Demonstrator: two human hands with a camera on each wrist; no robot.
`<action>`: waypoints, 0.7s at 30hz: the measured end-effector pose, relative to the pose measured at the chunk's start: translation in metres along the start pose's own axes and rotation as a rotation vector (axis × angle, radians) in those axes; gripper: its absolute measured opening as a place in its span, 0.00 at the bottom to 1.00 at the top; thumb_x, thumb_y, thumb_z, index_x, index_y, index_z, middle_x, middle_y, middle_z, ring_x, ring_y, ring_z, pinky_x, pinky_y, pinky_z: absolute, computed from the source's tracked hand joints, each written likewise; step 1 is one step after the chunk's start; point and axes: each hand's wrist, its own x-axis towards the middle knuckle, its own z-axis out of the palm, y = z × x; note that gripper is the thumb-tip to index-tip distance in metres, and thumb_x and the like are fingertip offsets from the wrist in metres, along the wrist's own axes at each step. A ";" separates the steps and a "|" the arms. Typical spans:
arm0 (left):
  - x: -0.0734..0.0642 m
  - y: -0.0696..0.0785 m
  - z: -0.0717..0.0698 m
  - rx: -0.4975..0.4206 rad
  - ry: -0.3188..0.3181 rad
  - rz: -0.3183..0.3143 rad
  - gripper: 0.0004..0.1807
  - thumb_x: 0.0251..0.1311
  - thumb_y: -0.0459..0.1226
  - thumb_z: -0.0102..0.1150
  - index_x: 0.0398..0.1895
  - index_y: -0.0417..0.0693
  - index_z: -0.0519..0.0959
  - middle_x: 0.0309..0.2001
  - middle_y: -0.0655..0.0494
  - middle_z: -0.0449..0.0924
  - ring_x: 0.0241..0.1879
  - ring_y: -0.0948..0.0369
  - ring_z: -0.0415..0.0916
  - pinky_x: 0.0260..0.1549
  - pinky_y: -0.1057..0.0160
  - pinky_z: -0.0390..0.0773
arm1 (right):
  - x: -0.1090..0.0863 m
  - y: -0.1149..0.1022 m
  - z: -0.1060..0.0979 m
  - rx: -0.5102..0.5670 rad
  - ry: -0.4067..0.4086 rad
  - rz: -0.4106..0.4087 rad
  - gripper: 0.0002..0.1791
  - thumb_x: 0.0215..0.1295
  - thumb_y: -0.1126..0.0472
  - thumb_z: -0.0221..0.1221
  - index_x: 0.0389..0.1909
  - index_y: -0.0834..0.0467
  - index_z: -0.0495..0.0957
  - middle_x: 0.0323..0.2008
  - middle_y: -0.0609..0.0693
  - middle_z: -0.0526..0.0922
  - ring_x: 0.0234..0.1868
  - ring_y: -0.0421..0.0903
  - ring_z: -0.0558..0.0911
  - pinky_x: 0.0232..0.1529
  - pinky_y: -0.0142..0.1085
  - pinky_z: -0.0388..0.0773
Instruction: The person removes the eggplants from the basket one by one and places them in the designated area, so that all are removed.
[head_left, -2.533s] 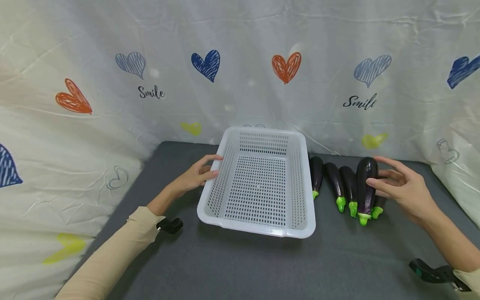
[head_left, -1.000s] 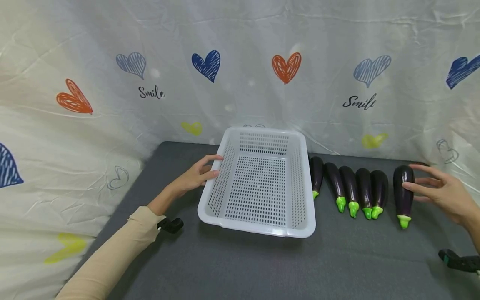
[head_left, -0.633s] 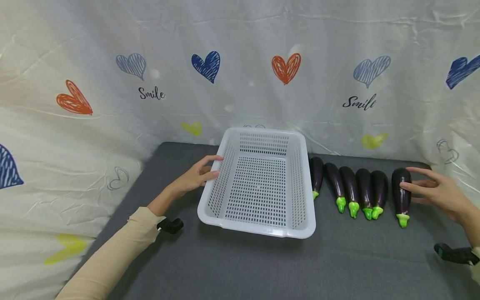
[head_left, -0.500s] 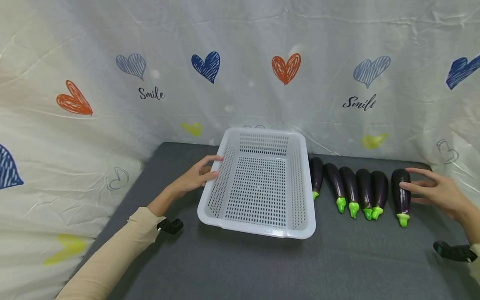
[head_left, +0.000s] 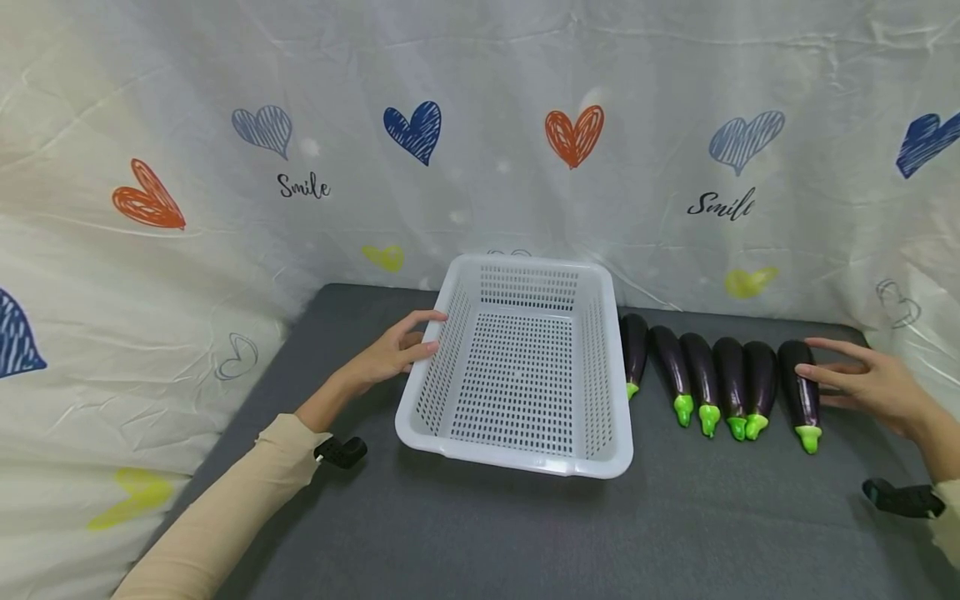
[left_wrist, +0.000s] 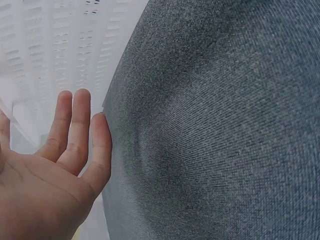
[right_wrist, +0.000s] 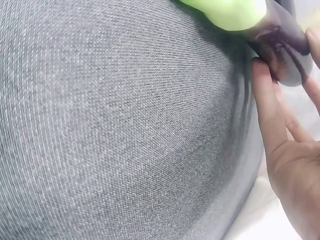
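My left hand (head_left: 386,354) rests at the left rim of a white perforated plastic basket (head_left: 516,465), thumb and index fingertip on the rim. In the left wrist view its other fingers (left_wrist: 80,122) are nearly straight beside the basket's outer wall. On the right, my right hand (head_left: 873,387) holds a dark purple eggplant (head_left: 799,387) with a bright green stem end pointing toward me. The thumb lies on top and the fingers are along its right side. Seen from the right wrist, fingertips (right_wrist: 261,70) touch the eggplant's purple body (right_wrist: 280,45).
Several more eggplants (head_left: 702,375) lie in a row between the basket and the held one, stems toward me; the leftmost (head_left: 634,350) sits against the basket's right side. A dark grey cloth (head_left: 480,533) covers the table. A white curtain with printed hearts (head_left: 495,100) stands behind.
My right hand lifted the eggplant off the row, carried it right and lowered it at the row's right end, then shifted it slightly left. The left hand and basket have stayed put.
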 end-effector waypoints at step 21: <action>-0.002 0.000 0.000 0.035 -0.002 -0.008 0.30 0.79 0.40 0.51 0.78 0.58 0.54 0.61 0.36 0.72 0.52 0.45 0.78 0.43 0.48 0.81 | -0.005 -0.013 0.006 -0.069 0.002 0.013 0.41 0.74 0.52 0.62 0.74 0.72 0.56 0.56 0.73 0.75 0.38 0.23 0.76 0.34 0.43 0.85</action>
